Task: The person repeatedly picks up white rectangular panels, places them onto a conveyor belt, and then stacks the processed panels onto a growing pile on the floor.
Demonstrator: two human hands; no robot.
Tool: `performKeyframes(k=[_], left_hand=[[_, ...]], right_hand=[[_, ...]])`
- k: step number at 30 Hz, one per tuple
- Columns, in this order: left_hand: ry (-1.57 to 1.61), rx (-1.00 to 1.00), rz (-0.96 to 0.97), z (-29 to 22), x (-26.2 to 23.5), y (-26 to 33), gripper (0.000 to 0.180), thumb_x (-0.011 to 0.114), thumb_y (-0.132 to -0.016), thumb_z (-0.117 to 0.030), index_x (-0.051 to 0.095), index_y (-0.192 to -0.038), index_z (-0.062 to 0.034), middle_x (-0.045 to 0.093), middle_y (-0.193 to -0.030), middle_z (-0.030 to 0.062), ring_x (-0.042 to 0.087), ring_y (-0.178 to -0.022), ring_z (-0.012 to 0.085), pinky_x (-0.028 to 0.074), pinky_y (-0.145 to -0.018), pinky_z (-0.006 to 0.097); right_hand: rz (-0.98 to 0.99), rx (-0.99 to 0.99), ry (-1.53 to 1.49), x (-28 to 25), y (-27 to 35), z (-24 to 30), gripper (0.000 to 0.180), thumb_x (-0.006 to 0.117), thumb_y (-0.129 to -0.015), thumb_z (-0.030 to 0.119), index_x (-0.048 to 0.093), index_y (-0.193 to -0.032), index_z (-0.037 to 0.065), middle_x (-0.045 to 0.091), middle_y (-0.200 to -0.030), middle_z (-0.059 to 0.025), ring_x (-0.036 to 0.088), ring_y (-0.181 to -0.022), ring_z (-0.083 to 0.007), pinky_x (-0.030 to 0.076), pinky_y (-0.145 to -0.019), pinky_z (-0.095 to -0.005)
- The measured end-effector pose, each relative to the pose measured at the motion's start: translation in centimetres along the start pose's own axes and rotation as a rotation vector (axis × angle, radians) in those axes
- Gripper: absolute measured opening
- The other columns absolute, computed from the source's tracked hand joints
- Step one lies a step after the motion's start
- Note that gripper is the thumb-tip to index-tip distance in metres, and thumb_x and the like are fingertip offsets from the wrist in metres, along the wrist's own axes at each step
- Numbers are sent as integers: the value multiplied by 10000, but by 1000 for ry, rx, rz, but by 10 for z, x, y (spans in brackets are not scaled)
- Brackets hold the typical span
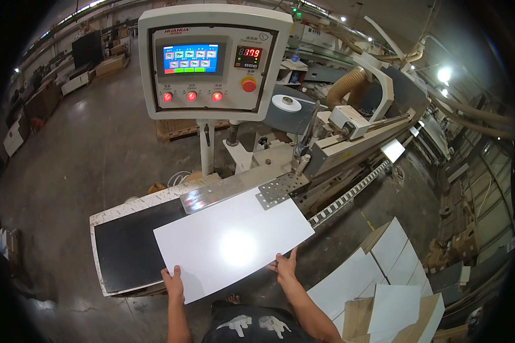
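Concrete floor (80, 160) spreads wide to the left of the white panel (200, 246). The long machine (340, 150) runs beyond its far right corner; stacked boards (340, 283) stand right of it, a floor gap between. It juts past the black bed (134, 246). Half-curled, the left hand (175, 284) pinches its left edge, the right hand (286, 268) its near edge.

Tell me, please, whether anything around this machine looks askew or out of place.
One white panel at lower right looks askew: it lies at an angle to the white stacked panels beside it. No spill stands out.
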State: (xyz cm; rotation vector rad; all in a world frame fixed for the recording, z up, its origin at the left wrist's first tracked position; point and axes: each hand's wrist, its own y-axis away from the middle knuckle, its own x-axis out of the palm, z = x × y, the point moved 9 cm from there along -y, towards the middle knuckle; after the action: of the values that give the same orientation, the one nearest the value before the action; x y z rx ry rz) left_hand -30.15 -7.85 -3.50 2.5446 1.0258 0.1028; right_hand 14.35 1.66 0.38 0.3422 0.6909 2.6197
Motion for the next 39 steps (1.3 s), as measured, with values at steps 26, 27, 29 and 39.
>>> performKeyframes(k=[26,27,29,39], left_hand=[[59,-158,145,-10,229,54,398,484,-1033,-237,337,-1294,25,526,-1255,270,622,-1016,370,558,-835,490],[58,-128,150,-10,237,54,412,477,-1035,-252,333,-1296,31,524,-1250,281,621,-1017,381,558,-835,493],[-69,-92,179,-16,258,72,490,481,-1033,-296,326,-1266,105,538,-1222,311,627,-992,392,558,-847,487],[-660,449,203,-16,341,5,657,596,-953,-441,459,-1216,145,585,-1174,283,629,-978,390,538,-841,470]], right_hand=[[-59,-39,-87,-146,-59,60,762,643,-948,177,173,-1539,83,634,-953,-115,643,-689,-189,572,-579,-351],[-80,-63,-82,-162,-40,48,735,641,-955,202,197,-1525,66,630,-913,-92,637,-676,-169,564,-577,-326],[-146,-15,-184,-215,2,5,615,584,-988,141,241,-1490,50,556,-826,-62,519,-580,-129,436,-468,-273],[-664,35,-1082,-540,154,-198,589,626,-946,436,395,-1335,61,591,-1251,-217,632,-1061,-374,574,-847,-522]])
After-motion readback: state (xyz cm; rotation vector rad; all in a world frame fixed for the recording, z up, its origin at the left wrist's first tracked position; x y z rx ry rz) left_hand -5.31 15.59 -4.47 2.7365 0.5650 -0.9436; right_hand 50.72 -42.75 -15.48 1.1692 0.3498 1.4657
